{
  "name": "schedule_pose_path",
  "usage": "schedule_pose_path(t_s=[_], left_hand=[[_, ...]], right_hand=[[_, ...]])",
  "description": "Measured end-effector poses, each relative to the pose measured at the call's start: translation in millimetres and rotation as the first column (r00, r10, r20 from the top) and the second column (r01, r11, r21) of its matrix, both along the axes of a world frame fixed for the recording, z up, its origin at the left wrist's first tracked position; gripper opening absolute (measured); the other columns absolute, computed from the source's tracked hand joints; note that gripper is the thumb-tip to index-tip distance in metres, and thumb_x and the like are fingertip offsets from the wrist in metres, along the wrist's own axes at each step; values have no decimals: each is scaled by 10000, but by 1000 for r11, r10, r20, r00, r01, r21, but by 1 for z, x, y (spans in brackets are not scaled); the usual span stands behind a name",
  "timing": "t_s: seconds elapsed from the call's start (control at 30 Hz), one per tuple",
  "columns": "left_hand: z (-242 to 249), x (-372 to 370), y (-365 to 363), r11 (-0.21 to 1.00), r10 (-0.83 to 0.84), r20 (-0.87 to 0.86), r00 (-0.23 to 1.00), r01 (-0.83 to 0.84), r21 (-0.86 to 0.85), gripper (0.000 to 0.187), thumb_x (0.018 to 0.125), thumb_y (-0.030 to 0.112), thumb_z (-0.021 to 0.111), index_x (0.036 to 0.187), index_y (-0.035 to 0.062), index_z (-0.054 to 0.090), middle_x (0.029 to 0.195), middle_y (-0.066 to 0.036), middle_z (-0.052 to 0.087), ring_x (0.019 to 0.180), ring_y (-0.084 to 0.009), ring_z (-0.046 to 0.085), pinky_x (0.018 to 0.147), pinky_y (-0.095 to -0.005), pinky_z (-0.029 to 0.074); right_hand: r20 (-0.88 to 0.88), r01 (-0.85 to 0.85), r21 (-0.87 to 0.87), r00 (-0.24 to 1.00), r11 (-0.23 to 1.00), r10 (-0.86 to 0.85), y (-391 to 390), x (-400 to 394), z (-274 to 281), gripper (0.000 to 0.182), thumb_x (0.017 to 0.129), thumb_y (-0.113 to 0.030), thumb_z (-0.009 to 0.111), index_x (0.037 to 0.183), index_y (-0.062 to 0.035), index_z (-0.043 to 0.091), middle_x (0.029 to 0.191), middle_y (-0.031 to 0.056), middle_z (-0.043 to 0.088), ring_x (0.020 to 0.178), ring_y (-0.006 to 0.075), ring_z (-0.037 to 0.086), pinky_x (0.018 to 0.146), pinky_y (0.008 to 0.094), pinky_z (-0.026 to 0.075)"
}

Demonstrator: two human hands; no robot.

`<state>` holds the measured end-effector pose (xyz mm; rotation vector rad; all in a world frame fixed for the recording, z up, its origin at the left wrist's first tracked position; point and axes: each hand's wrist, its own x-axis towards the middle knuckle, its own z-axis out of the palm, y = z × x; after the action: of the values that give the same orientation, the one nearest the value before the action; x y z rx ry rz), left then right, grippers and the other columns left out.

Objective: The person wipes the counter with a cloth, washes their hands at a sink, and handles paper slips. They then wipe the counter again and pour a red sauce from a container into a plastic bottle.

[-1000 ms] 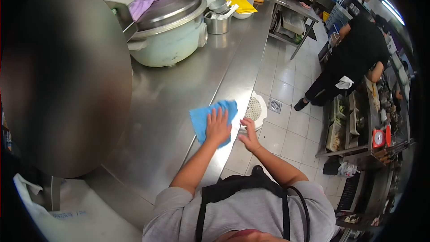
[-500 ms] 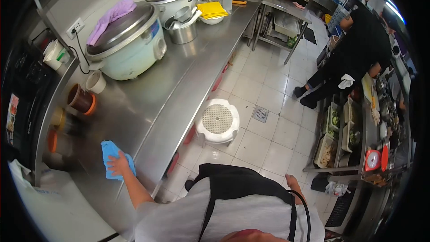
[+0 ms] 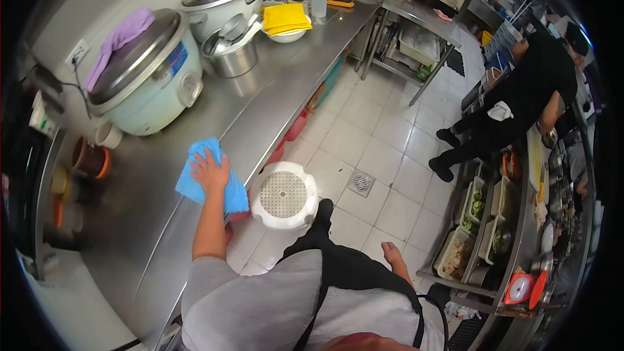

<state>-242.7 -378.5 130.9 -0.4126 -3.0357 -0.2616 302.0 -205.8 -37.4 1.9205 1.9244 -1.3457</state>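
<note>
My left hand (image 3: 210,170) lies flat on a blue cloth (image 3: 234,196), fingers spread, pressing it against the steel counter (image 3: 162,182) by its front edge. Part of the cloth hangs past that edge. Away from the counter, my right hand (image 3: 392,253) hangs beside my body over the tiled floor. Its fingers look loosely curled, with nothing visible in them. A white plastic stool (image 3: 284,195) stands on the floor just right of the cloth.
Along the counter stand a large rice cooker (image 3: 153,94), a metal pot (image 3: 233,58) and a bowl with yellow cloths (image 3: 286,21). Orange-lidded containers (image 3: 89,158) sit by the wall. A co-worker in black (image 3: 520,88) stands right, near food trays (image 3: 458,250) and a red scale (image 3: 519,287).
My left hand and the blue cloth have moved forward and right across the counter to its front edge. The camera view has shifted, and the co-worker's posture has changed.
</note>
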Motion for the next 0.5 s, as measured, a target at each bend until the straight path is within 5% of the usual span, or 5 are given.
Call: schedule_pose_path(t_s=[0.2,0.33,0.4,0.43,0.5], left_hand=[[-5,-67,193,1000,6,82,997,-8,24,583,804,426,340,1271,87,255,1310,-193,213,1213,-374,160,973,-493,104],[-23,-39,330,942,-322,-19,947,322,93,560,793,405,368,1257,102,290,1309,-150,247,1232,-311,145,985,-465,80],[-44,-24,388,690,-671,-188,717,697,198,350,764,215,463,1089,86,486,1110,-177,473,1091,-310,383,919,-431,261],[-46,-10,407,410,-796,-170,581,723,556,274,757,126,463,1019,69,523,976,-186,540,949,-327,484,819,-399,367],[-38,27,438,307,-876,70,477,441,843,250,777,115,450,1008,49,517,908,-170,558,816,-275,538,713,-345,425]], right_hand=[[86,-27,-15,996,1000,28,69,22,10,513,778,-407,421,1011,43,500,984,235,531,962,327,499,818,357,386],[300,-33,-25,953,999,39,129,45,13,517,786,-397,397,997,63,501,971,244,532,965,316,499,817,354,385],[260,44,-13,965,999,-39,158,13,50,509,787,-387,397,996,65,500,942,243,542,895,310,530,767,353,410],[238,79,-10,968,997,-74,172,-2,64,505,787,-382,397,995,66,499,927,242,547,860,307,546,742,353,423],[118,-65,88,991,994,55,204,2,23,489,784,-374,414,981,65,503,842,222,567,676,291,575,609,343,450]])
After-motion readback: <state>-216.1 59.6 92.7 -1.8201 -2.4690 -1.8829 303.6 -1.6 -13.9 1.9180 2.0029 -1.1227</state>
